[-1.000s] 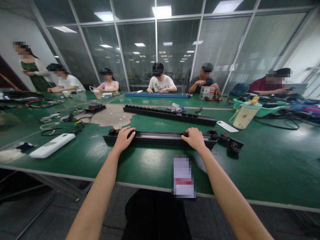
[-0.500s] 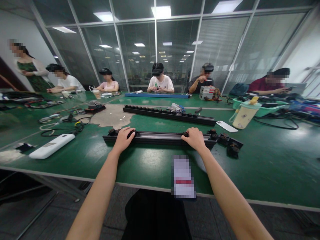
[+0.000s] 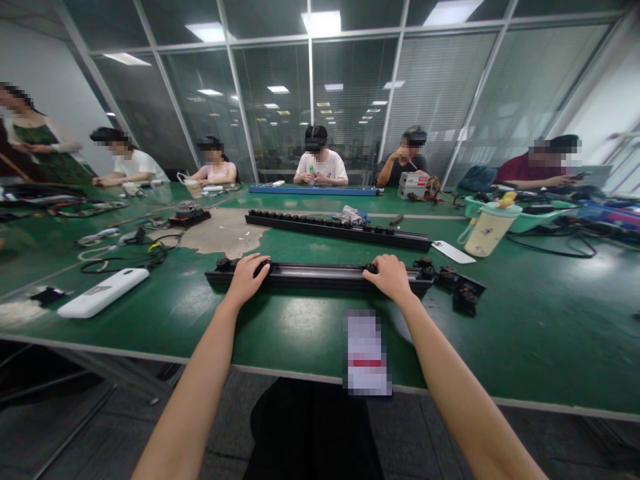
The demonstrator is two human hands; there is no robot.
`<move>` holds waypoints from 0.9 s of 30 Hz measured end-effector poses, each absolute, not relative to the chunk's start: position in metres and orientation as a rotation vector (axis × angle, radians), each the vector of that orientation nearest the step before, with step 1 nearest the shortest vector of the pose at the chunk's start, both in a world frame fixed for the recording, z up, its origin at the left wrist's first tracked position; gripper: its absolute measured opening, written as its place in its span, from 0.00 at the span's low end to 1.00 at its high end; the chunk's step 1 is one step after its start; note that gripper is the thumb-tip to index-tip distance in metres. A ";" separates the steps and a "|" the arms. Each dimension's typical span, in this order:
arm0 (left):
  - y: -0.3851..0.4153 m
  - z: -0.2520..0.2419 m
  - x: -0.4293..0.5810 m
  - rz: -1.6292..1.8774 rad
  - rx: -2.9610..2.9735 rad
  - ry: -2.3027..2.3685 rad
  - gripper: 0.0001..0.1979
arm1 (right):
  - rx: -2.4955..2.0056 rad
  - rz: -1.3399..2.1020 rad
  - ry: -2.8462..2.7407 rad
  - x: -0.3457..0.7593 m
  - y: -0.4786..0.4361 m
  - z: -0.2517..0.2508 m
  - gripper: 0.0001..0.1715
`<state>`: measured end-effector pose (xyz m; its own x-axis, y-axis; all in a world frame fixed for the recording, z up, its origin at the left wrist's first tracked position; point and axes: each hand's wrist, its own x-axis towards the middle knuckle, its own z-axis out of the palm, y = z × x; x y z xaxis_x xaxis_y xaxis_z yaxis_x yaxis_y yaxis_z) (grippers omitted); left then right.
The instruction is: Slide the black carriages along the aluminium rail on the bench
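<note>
A long black rail (image 3: 315, 275) with a grooved, shiny top lies on the table in front of me, small dark blocks at both its ends. My left hand (image 3: 249, 272) is curled over the rail's left part, fingers closed around a small black block (image 3: 262, 268). Toward the right end, my right hand (image 3: 391, 273) closes on another small black block (image 3: 371, 269), mostly hidden by the fingers. Several loose black blocks (image 3: 466, 298) lie just right of the rail. A second black rail (image 3: 335, 232), lined with similar blocks, lies farther back.
A phone with a blurred screen (image 3: 367, 353) overhangs the front edge of the green table (image 3: 540, 347). White device (image 3: 103, 293) and cables (image 3: 125, 261) lie left; a white phone (image 3: 453, 252) and yellow cup (image 3: 493, 230) stand right. Several people sit across.
My hands and the rail look unmoved. At the far left, a standing person has moved further left.
</note>
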<state>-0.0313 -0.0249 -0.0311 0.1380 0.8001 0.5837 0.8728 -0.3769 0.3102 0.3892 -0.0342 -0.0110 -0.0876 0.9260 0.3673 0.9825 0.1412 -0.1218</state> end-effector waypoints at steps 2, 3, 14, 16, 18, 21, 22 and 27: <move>-0.025 -0.031 -0.032 -1.065 -2.286 -1.689 0.26 | -1.834 -0.216 -2.067 0.389 -0.034 -0.012 0.16; -0.025 -0.031 -0.032 -1.065 -2.285 -1.687 0.26 | -1.832 -0.215 -2.065 0.389 -0.034 -0.012 0.16; -0.027 -0.030 -0.030 -1.063 -2.286 -1.698 0.26 | -1.830 -0.218 -2.064 0.390 -0.033 -0.013 0.16; -0.027 -0.030 -0.030 -1.063 -2.287 -1.700 0.27 | -1.829 -0.218 -2.062 0.390 -0.033 -0.013 0.16; -0.027 -0.030 -0.031 -1.067 -2.285 -1.702 0.27 | -1.828 -0.218 -2.060 0.389 -0.034 -0.013 0.16; -0.026 -0.031 -0.031 -1.067 -2.287 -1.698 0.27 | -1.831 -0.213 -2.061 0.389 -0.034 -0.012 0.16; -0.026 -0.031 -0.031 -1.065 -2.288 -1.695 0.27 | -1.833 -0.211 -2.063 0.389 -0.034 -0.012 0.16; -0.023 -0.033 -0.033 -1.069 -2.290 -1.670 0.25 | -1.841 -0.211 -2.065 0.388 -0.035 -0.011 0.17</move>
